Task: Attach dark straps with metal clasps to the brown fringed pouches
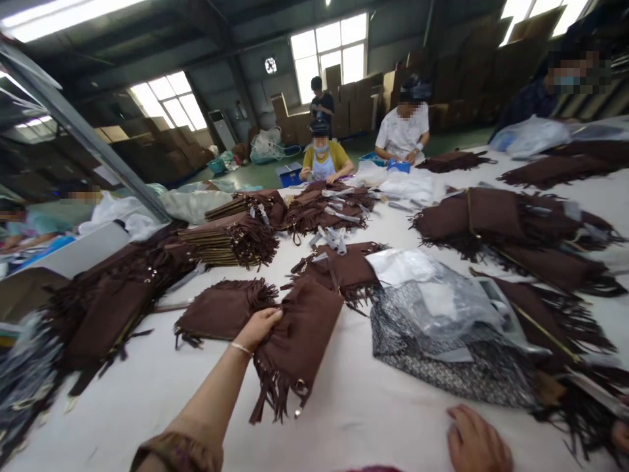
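Note:
My left hand (pixel 263 330) grips the edge of a dark brown fringed bag (pixel 307 321), its fingers partly hidden against the fabric. That bag is tilted, with its tassels and a small metal clasp hanging toward me. Under and beside my left wrist lies a second brown fringed bag (pixel 213 311). Another brown bag (pixel 348 265) lies just behind. My right hand (pixel 477 439) rests on the white table (pixel 378 410) near the bottom edge, its fingers loosely bent and nothing visible in them. Closest to it is a black-and-white speckled cloth (pixel 442 370) under clear plastic (pixel 432 288).
Stacked brown bags (pixel 230 239) stand behind the nearer ones, with a further pile (pixel 113 301) at left and more bags (pixel 496 216) at right. A hand (pixel 620 436) shows at the right edge. Several people work around the table. A slanted metal post (pixel 98 137) rises at left.

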The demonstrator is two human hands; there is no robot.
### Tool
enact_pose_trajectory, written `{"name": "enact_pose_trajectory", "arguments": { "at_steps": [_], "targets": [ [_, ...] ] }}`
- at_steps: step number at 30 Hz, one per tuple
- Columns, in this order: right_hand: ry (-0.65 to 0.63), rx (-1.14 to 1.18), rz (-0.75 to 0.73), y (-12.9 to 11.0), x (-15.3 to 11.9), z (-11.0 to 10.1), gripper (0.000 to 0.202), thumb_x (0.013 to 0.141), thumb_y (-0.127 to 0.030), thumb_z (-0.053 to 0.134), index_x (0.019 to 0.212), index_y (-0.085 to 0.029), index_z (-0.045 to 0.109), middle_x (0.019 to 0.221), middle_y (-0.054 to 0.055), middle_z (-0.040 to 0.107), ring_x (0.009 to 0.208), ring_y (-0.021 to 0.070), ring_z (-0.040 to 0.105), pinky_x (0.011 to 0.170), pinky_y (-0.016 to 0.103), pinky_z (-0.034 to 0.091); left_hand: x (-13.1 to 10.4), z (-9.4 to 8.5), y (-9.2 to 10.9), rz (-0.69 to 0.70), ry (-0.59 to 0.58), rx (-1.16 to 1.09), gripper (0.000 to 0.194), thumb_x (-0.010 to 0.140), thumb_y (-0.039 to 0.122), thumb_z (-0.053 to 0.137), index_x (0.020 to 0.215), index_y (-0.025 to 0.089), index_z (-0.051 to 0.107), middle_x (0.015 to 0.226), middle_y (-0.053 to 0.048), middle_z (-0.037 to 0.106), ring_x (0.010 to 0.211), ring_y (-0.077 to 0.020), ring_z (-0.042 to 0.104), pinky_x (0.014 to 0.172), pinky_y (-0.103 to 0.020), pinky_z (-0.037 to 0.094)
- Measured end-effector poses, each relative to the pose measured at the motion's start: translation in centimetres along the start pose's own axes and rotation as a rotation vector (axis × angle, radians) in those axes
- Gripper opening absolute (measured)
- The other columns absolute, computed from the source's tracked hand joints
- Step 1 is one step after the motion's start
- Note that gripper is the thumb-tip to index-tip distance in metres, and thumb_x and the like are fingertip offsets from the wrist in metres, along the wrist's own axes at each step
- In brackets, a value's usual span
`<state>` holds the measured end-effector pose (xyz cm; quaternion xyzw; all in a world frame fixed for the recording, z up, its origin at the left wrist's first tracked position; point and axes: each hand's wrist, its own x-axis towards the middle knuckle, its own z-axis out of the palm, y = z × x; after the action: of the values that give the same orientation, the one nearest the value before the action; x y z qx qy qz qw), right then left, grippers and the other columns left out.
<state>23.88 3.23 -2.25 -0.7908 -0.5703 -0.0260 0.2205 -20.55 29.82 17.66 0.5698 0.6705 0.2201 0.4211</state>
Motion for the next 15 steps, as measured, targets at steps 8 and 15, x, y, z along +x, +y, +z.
{"name": "enact_pose_trajectory", "arguments": {
  "at_steps": [8, 15],
  "targets": [
    [-0.055, 0.285, -0.286, -4.7, 3.7, -0.9, 0.027, 0.085, -0.02, 0.045, 0.109, -0.015, 0.056, 0.105, 0.014, 0.062, 0.102, 0.0261, 0.056, 0.091, 0.042, 0.045, -9.7, 7.7, -8.2, 0.186, 0.189, 0.302, 0.027, 0.082, 0.03, 0.051, 0.102, 0.016, 0.062, 0.104, -0.012, 0.062, 0.104, -0.0254, 0.056, 0.098, -0.042, 0.04],
    [-0.366, 0.214, -0.382, -17.6, 13.1, 1.3, 0.04, 0.088, -0.021, 0.046, 0.126, -0.013, 0.052, 0.127, 0.016, 0.055, 0.117, 0.0264, 0.047, 0.1, 0.04, 0.036, -17.3, 14.8, -10.1, 0.425, 0.095, 0.674, 0.052, 0.073, 0.025, 0.063, 0.123, 0.019, 0.053, 0.126, -0.014, 0.052, 0.119, -0.0316, 0.046, 0.101, -0.048, 0.039]
  ]
}}
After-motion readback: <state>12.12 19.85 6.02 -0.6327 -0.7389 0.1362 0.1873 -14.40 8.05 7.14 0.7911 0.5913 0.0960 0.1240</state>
